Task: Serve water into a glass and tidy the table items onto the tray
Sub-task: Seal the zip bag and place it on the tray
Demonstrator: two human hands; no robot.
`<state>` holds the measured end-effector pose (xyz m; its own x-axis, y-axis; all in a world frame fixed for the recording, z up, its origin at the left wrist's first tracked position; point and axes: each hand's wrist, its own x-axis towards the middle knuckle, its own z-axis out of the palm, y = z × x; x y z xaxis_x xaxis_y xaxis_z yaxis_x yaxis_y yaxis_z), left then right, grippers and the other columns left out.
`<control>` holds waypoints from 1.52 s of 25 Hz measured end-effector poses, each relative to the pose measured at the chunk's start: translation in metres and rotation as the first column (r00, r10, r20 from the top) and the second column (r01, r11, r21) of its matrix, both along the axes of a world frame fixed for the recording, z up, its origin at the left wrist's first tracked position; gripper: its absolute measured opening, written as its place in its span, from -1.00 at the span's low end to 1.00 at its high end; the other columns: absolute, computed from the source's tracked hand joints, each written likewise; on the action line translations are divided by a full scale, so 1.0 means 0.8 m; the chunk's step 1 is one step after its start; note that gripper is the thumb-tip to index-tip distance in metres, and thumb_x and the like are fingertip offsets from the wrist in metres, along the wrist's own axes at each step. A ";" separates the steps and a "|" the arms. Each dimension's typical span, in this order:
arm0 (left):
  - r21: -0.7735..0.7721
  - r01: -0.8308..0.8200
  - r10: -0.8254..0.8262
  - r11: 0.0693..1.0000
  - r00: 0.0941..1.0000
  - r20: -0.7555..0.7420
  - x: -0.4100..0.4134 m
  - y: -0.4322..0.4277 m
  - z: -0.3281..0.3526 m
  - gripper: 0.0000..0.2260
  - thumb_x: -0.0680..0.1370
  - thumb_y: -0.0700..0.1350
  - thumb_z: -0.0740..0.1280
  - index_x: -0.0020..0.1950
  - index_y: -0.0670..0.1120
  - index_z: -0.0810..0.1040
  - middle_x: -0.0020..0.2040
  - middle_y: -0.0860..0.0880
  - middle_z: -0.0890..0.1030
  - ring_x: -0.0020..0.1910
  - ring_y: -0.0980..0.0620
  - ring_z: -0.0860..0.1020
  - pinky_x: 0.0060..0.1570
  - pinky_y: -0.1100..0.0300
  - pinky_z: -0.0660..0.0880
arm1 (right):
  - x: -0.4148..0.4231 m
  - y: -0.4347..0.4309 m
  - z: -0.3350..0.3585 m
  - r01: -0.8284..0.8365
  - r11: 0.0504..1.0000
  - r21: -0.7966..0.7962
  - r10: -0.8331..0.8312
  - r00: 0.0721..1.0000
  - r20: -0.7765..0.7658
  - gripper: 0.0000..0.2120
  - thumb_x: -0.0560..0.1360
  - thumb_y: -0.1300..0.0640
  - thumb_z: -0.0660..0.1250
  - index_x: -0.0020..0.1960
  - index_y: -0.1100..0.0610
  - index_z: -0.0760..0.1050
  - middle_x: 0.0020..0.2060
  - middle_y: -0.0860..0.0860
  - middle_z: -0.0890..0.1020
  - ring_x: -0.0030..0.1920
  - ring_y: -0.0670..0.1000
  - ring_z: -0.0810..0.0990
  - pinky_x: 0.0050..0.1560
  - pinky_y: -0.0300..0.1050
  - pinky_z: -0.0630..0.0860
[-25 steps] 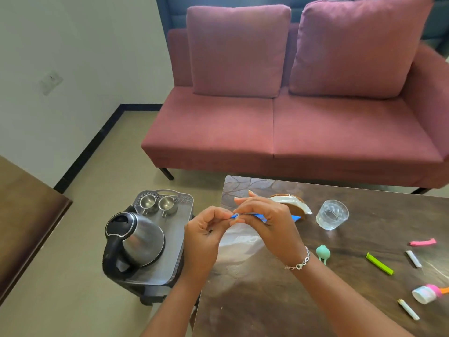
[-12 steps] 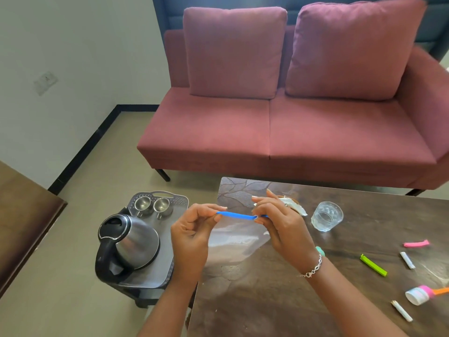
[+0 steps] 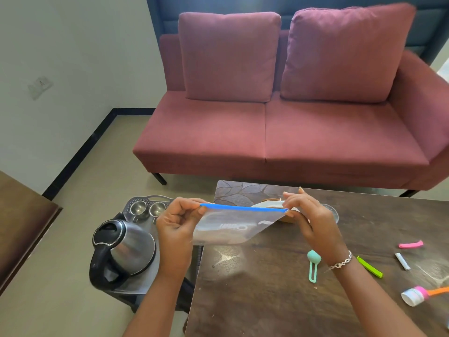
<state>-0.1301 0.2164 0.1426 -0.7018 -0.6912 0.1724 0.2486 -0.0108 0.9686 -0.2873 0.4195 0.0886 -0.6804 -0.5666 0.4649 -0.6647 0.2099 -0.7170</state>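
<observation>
Centre of frame: left hand point(image 3: 175, 227) and right hand point(image 3: 313, 218) each pinch one end of the blue zip strip of a clear zip bag point(image 3: 233, 223), stretched level between them above the near-left corner of the dark wood table point(image 3: 267, 288). Glass point(image 3: 333, 211) mostly hidden behind right hand, contents can't tell. Lower left: grey tray point(image 3: 150, 201) holds steel kettle point(image 3: 124, 246) and two small steel cups point(image 3: 148, 210). Lower right on table: teal clip point(image 3: 313, 263), green clip point(image 3: 370, 267), pink clip point(image 3: 410, 244). Maroon sofa point(image 3: 279, 132) across upper frame
</observation>
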 end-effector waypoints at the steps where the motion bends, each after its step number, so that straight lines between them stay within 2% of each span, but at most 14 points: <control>1: 0.031 0.028 -0.028 0.999 1.000 0.006 -0.002 0.002 0.002 -0.81 0.36 -0.26 0.37 -0.34 0.03 0.58 -0.28 0.06 0.66 -0.21 0.10 0.61 -0.08 0.27 0.56 | 0.000 0.002 0.002 -0.033 0.997 -0.067 0.044 0.986 0.161 -0.89 0.49 0.05 0.23 -0.13 0.07 0.47 -0.10 -0.08 0.66 0.17 -0.05 0.57 0.32 -0.14 0.38; 3: 0.072 0.094 -0.094 0.993 0.996 -0.003 -0.006 0.001 0.006 -0.85 0.35 -0.19 0.43 -0.33 0.04 0.57 -0.30 0.07 0.65 -0.26 0.10 0.63 -0.12 0.27 0.57 | 0.004 0.007 0.010 -0.066 0.960 -0.274 0.186 0.878 0.441 -0.98 0.48 0.20 0.31 -0.10 0.11 0.48 -0.03 -0.02 0.66 0.21 -0.01 0.55 0.15 -0.17 0.51; 5: 0.116 0.157 -0.151 0.981 0.987 -0.054 -0.006 -0.004 0.012 -0.82 0.26 -0.02 0.54 -0.31 0.02 0.55 -0.31 0.05 0.65 -0.28 0.02 0.67 -0.17 0.24 0.59 | 0.008 0.007 0.017 -0.053 0.899 -0.436 0.326 0.744 0.583 -0.78 0.39 0.29 0.36 0.03 0.20 0.46 -0.01 0.02 0.67 0.14 0.02 0.59 0.02 -0.22 0.55; 8: 0.183 0.203 -0.188 0.962 0.978 -0.095 -0.009 -0.003 0.017 -0.73 0.18 0.11 0.56 -0.31 0.02 0.56 -0.35 -0.02 0.68 -0.30 -0.01 0.68 -0.22 0.19 0.61 | 0.019 -0.008 0.015 -0.062 0.913 -0.403 0.359 0.589 0.724 -0.49 0.19 0.11 0.56 0.08 0.20 0.50 -0.11 0.00 0.70 -0.05 -0.01 0.66 -0.06 -0.19 0.56; 10: 0.222 0.186 -0.167 0.957 0.981 -0.103 -0.013 -0.001 0.016 -0.71 0.16 0.12 0.57 -0.31 0.02 0.57 -0.35 -0.05 0.68 -0.31 -0.02 0.68 -0.24 0.14 0.62 | 0.025 -0.020 0.014 -0.066 0.928 -0.366 0.329 0.606 0.724 -0.57 0.13 -0.03 0.59 -0.11 0.17 0.61 -0.15 0.07 0.71 -0.10 0.04 0.66 -0.09 -0.15 0.57; 13: 0.268 0.161 -0.137 0.950 0.985 -0.109 -0.013 -0.013 0.007 -0.64 0.15 0.11 0.58 -0.20 0.00 0.58 -0.27 -0.07 0.70 -0.23 -0.04 0.69 -0.17 0.07 0.63 | 0.025 -0.031 0.026 -0.018 0.914 -0.404 0.330 0.612 0.719 -0.73 0.16 -0.02 0.58 -0.28 0.12 0.61 -0.31 0.08 0.70 -0.26 0.01 0.67 -0.22 -0.21 0.60; 17: 0.192 0.243 -0.268 0.951 0.957 0.112 -0.002 -0.014 -0.007 -0.39 0.11 0.09 0.60 0.07 -0.11 0.54 -0.01 -0.11 0.68 0.01 -0.03 0.63 -0.03 0.18 0.59 | 0.018 -0.036 0.048 0.017 0.887 -0.461 0.370 0.571 0.733 -0.62 0.06 -0.13 0.60 -0.30 0.09 0.61 -0.39 0.05 0.67 -0.36 -0.04 0.64 -0.30 -0.17 0.61; 22: 0.193 0.066 -0.094 0.979 0.986 0.137 -0.009 0.001 -0.009 -0.87 0.37 -0.16 0.41 -0.20 -0.20 0.56 -0.29 -0.12 0.67 -0.27 -0.03 0.64 -0.10 -0.03 0.56 | 0.010 -0.039 0.053 0.021 0.940 -0.341 0.268 0.575 0.773 -0.52 -0.02 -0.16 0.61 -0.18 0.03 0.62 -0.27 0.03 0.67 -0.22 0.00 0.64 -0.22 -0.15 0.63; 26: 0.204 -0.034 0.009 0.978 0.993 0.121 -0.016 0.004 -0.003 -0.98 0.44 -0.26 0.33 -0.20 -0.18 0.51 -0.35 -0.08 0.65 -0.34 -0.01 0.64 -0.20 0.04 0.59 | 0.013 -0.036 0.053 0.053 0.953 -0.298 0.215 0.576 0.788 -0.63 0.21 0.17 0.51 -0.01 0.10 0.53 -0.25 0.04 0.66 -0.15 0.04 0.64 -0.21 -0.20 0.61; 29: 0.243 -0.161 0.145 0.957 0.986 0.086 -0.020 0.004 -0.006 -0.81 0.46 -0.37 0.31 -0.17 -0.10 0.41 -0.39 -0.09 0.56 -0.38 -0.05 0.59 -0.27 0.04 0.59 | 0.012 -0.038 0.053 0.095 0.954 -0.284 0.171 0.606 0.777 -0.58 0.31 0.42 0.42 0.06 0.09 0.44 -0.38 0.01 0.63 -0.31 -0.06 0.63 -0.28 -0.24 0.59; 31: 0.250 -0.212 0.205 0.945 0.977 0.055 -0.024 0.001 -0.011 -0.72 0.45 -0.39 0.32 -0.23 -0.04 0.35 -0.36 -0.15 0.47 -0.31 -0.13 0.50 -0.21 -0.05 0.54 | 0.012 -0.038 0.054 0.130 0.947 -0.293 0.154 0.619 0.770 -0.59 0.33 0.45 0.40 0.02 0.07 0.38 -0.42 0.01 0.63 -0.37 -0.07 0.62 -0.30 -0.24 0.59; 34: 0.141 -0.214 0.207 0.966 0.976 0.062 -0.025 -0.002 -0.016 -0.71 0.45 -0.38 0.34 -0.33 -0.01 0.52 -0.39 -0.07 0.53 -0.25 -0.16 0.44 -0.20 0.02 0.45 | 0.013 -0.038 0.053 0.149 0.931 -0.334 0.150 0.677 0.721 -0.73 0.36 0.45 0.37 -0.19 0.12 0.39 -0.43 0.02 0.64 -0.38 -0.07 0.61 -0.34 -0.24 0.58; 36: 0.056 -0.201 0.194 0.978 0.976 0.101 -0.022 -0.003 -0.015 -0.74 0.45 -0.34 0.36 -0.24 0.02 0.65 -0.32 0.06 0.64 -0.21 -0.09 0.53 -0.14 0.07 0.50 | 0.014 -0.039 0.049 0.154 0.932 -0.327 0.120 0.722 0.681 -0.76 0.37 0.48 0.35 -0.29 0.16 0.51 -0.41 0.01 0.65 -0.35 -0.06 0.61 -0.31 -0.22 0.59; 38: -0.004 -0.145 0.144 0.989 0.977 0.154 -0.020 -0.008 -0.015 -0.72 0.45 -0.32 0.37 -0.14 0.09 0.67 -0.16 0.06 0.66 -0.11 0.02 0.59 -0.02 0.19 0.53 | 0.014 -0.039 0.045 0.150 0.937 -0.317 0.100 0.752 0.652 -0.76 0.37 0.48 0.35 -0.23 0.15 0.61 -0.34 -0.02 0.68 -0.29 -0.08 0.61 -0.23 -0.23 0.60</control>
